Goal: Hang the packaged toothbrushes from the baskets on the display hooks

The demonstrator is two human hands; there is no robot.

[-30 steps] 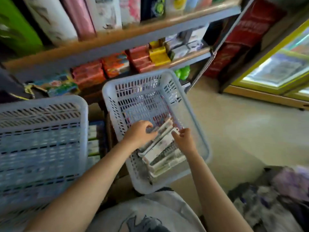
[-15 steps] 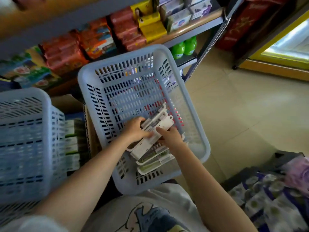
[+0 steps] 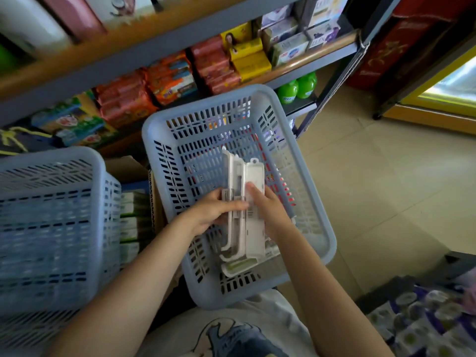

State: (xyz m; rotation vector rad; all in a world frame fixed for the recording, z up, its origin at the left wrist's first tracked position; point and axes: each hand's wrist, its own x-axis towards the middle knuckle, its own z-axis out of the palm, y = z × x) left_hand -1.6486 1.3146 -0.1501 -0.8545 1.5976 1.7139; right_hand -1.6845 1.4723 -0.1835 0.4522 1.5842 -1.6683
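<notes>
A pale blue slotted basket [image 3: 164,130] sits in front of me, tilted on my lap. Both hands hold a small stack of white toothbrush packs [image 3: 253,181] lifted upright above the basket floor. My left hand [image 3: 213,211] grips the stack's left side, fingers curled round it. My right hand [image 3: 269,211] pinches the right side, thumb on the front pack. One more pack [image 3: 238,267] with a green brush lies flat on the basket floor. No display hooks are in view.
A second blue basket [image 3: 51,222] stands at the left. Between the baskets is a cardboard box [image 3: 134,210] of green-and-white cartons. Store shelves [image 3: 296,65] with soap packs and green bottles [image 3: 297,87] rise behind. Tiled floor [image 3: 373,176] lies to the right.
The hands gathered the packs that lay slanted in the basket and raised them upright as one stack. The view shifted down and right.
</notes>
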